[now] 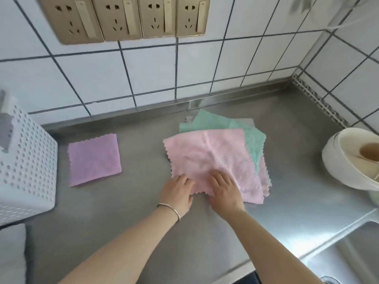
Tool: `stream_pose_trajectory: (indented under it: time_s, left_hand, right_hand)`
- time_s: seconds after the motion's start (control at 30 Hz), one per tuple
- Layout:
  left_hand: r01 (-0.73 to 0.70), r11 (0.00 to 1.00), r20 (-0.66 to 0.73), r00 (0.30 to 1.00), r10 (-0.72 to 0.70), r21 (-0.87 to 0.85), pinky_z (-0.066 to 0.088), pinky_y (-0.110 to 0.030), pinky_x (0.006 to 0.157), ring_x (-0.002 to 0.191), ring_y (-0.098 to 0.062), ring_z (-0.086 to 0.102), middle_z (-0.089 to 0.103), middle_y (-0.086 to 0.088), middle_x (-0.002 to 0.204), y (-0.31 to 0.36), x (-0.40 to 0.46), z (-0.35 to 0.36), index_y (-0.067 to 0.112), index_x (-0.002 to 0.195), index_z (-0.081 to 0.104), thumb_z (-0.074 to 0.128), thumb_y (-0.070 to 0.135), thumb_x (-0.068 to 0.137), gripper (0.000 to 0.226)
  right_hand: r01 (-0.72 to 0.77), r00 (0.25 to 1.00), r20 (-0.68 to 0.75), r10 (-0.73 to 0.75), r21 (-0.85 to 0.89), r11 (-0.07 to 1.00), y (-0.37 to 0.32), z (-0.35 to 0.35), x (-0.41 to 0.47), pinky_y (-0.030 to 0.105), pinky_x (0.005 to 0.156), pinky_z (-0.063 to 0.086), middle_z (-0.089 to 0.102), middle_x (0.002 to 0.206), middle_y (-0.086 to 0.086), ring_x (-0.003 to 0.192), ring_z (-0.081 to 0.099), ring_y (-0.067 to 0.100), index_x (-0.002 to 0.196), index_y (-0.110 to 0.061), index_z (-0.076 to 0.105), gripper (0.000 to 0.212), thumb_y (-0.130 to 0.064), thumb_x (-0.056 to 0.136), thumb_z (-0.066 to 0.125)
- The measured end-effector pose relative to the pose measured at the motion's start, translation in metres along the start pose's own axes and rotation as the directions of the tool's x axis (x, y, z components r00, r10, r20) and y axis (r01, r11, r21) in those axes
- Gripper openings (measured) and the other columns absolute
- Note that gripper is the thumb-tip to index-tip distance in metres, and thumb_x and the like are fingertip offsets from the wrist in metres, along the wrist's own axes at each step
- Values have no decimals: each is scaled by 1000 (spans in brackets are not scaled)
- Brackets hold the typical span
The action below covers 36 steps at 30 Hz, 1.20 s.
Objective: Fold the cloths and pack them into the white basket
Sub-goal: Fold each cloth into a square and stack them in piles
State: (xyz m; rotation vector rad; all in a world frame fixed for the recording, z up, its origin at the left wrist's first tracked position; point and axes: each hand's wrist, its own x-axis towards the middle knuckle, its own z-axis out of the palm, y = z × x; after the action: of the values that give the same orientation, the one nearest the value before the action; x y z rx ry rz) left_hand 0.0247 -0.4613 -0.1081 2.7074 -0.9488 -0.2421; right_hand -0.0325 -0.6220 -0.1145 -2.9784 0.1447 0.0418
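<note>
Scanning from my left, the white basket (26,160) stands at the far left edge of the steel counter (143,212), well apart from my hands; something grey shows inside it, though I cannot tell what it is. Next comes 1 purple cloth (94,159), already folded flat, lying between the basket and the pile. My left hand (178,193) rests with curled fingers at the near-left corner of the pink cloth (209,156), and I cannot tell whether it pinches the hem. My right hand (224,191) lies just beside it, fingers spread flat on the same near edge. That cloth tops the pile, stretching away from me toward the wall over a green cloth (254,140). I judge the fold goes from this near edge. Far right, white bowls (336,160) sit stacked, a spoon in the top 1
</note>
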Motion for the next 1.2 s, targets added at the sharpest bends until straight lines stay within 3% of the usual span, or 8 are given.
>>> stream_pose_trajectory:
  time_s: [0.3, 0.47, 0.57, 0.7, 0.87, 0.97, 1.07, 1.2]
  left_hand:
    - [96, 994, -57, 994, -94, 47, 48, -23, 42, 60, -24, 65, 65, -1, 76, -7, 20, 19, 18, 79, 66, 78, 6, 43, 39]
    - [158, 956, -3, 986, -164, -247, 51, -35, 75, 92, -29, 64, 68, -5, 105, -18, 29, -2, 17, 106, 68, 38, 28, 80, 41]
    - [238, 920, -26, 966, -258, -311, 46, -35, 75, 94, -34, 62, 70, -11, 101, -15, 31, -33, 16, 108, 65, 37, 36, 91, 38]
    - [253, 901, -200, 920, -336, -352, 45, -33, 71, 89, -34, 63, 72, -14, 97, -18, 29, -97, 15, 107, 66, 38, 45, 87, 45]
    - [203, 894, -472, 791, -390, -398, 38, -25, 62, 67, -21, 55, 66, -5, 72, -40, -7, -193, 14, 86, 69, 51, 47, 79, 39]
    - [192, 837, -499, 726, -472, -513, 36, -15, 58, 65, -18, 52, 62, -6, 69, -63, -32, -233, 13, 79, 68, 67, 38, 80, 26]
    - [204, 785, -464, 710, -530, -585, 38, -23, 61, 70, -18, 51, 60, -7, 74, -87, -52, -258, 13, 84, 67, 65, 30, 84, 17]
    - [260, 771, -451, 686, -571, -581, 38, -9, 64, 91, -11, 47, 55, 0, 96, -110, -85, -279, 9, 109, 64, 58, 20, 90, 22]
  right_hand:
    - [96, 991, -96, -89, 73, 993, 20, 1, 16, 25, 68, 53, 71, 95, -3, 92, 67, 21, 84, -16, 71, 37, -25, 66, 40]
    - [50, 992, -122, -36, 114, 992, 27, -5, 27, 26, 51, 49, 67, 74, -6, 69, 64, 21, 71, -18, 69, 22, -22, 70, 47]
    - [42, 990, -135, -29, 96, 995, 36, -25, 36, 27, 44, 43, 61, 59, -1, 54, 59, 25, 64, -14, 67, 17, 0, 56, 63]
    - [-113, 970, -175, 170, 296, 949, 48, -90, 52, 24, 52, 37, 70, 73, 4, 58, 56, 24, 91, -13, 71, 25, 4, 76, 61]
    - [72, 928, -368, 64, 346, 936, 37, -183, 67, 27, 58, 43, 69, 72, 11, 63, 59, 29, 96, -11, 70, 20, 0, 82, 60]
    - [117, 911, -399, 105, 493, 862, 9, -216, 73, 10, 51, 35, 56, 61, -3, 53, 46, 7, 84, -20, 62, 17, -7, 88, 54]
    - [142, 937, -338, 90, 602, 786, -30, -223, 88, 28, 57, 38, 55, 66, 8, 64, 48, 20, 81, -12, 61, 13, -20, 89, 53]
    - [96, 964, -234, 126, 751, 654, -73, -219, 97, 30, 66, 36, 60, 89, 35, 72, 57, 28, 89, 8, 58, 37, -29, 92, 52]
